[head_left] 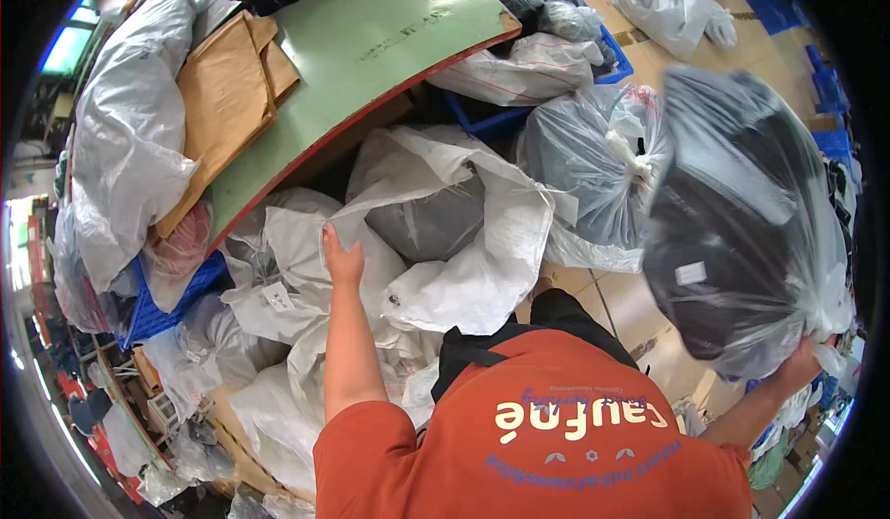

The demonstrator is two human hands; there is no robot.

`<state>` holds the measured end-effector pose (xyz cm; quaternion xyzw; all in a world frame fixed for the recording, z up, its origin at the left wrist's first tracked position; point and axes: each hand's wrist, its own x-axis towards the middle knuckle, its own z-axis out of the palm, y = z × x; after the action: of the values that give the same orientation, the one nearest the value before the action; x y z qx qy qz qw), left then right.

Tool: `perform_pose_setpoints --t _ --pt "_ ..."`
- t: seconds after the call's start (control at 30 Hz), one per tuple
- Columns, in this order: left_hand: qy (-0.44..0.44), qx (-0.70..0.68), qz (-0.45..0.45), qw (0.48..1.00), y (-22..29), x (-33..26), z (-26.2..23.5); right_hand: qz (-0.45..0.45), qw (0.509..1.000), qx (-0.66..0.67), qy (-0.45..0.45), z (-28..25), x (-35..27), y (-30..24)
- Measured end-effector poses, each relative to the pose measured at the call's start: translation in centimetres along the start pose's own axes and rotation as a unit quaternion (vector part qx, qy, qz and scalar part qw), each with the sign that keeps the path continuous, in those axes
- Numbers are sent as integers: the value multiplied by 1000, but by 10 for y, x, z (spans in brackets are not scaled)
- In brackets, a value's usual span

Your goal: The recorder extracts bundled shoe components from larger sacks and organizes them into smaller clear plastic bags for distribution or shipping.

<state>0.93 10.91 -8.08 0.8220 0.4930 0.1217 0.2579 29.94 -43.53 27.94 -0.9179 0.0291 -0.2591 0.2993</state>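
Note:
My right hand [803, 367] grips the gathered neck of a large clear plastic bag [742, 232], raised at the right and full of dark and grey folded cloth goods. A small white label shows on its contents. My left hand [344, 259] is at the left rim of a white woven sack [519, 232], its thumb and a finger apart and nothing visible between them. The sack's mouth gapes, and a dark filled bag [431, 218] lies inside. Behind it a tied clear bag [598, 162] stands between the sack and the raised bag.
A green table [371, 56] with a red edge curves above the sacks, with brown paper [222, 102] and a long white sack [139, 130] at its left. Blue crates [176, 301] stand below and behind. More white sacks [278, 417] crowd the left; tiled floor [630, 306] shows below the bags.

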Motion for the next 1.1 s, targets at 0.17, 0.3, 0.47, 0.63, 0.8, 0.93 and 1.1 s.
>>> perform_pose_setpoints --t 0.17,0.3,0.47,0.63,0.8,0.93,1.1 --pt "-158 29 -4 987 22 -7 30 114 992 0 62 -22 40 140" --pt "-468 138 -22 872 84 -19 77 253 950 -179 45 -8 33 220" --pt "-468 352 57 809 98 27 141 348 924 -157 -22 62 -26 367" --pt "135 220 140 956 109 138 99 349 934 -35 -61 169 -134 468" --pt "51 73 -63 994 99 119 151 503 862 -33 -54 227 -216 596" --pt "-277 385 113 873 20 103 205 624 761 113 -136 288 -264 572" --pt "-62 290 206 933 -19 132 268 593 713 83 -366 272 -258 524"
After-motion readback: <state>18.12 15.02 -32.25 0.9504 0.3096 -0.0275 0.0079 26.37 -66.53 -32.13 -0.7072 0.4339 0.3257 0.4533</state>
